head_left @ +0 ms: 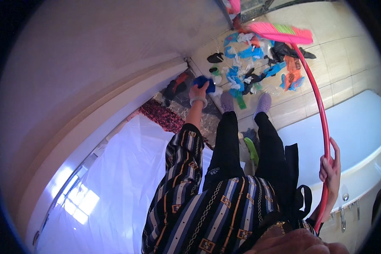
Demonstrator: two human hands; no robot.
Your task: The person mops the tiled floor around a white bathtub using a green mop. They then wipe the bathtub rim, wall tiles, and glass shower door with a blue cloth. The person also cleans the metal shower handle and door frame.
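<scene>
My left hand (197, 92), with a pale bracelet at the wrist, is closed on a dark blue crumpled piece (209, 86), perhaps a cloth or a bag. It reaches low near the doorway, left of my feet. On the right, my right hand (331, 170) holds the red handle of a broom (318, 95), one finger pointing up along it. The broom's pink and green bristle head (279, 33) rests at the far side, by a scattered heap of crumpled plastic bags (250, 53) in blue, white, black and orange. An orange bag (292, 70) lies at the heap's right.
A white bathtub (330, 122) stands to the right. On the left are a white door (97, 182) and a dark red mat (161, 116). Black and red items (173, 88) lie by the door frame. A green-handled thing (251, 149) is between my legs.
</scene>
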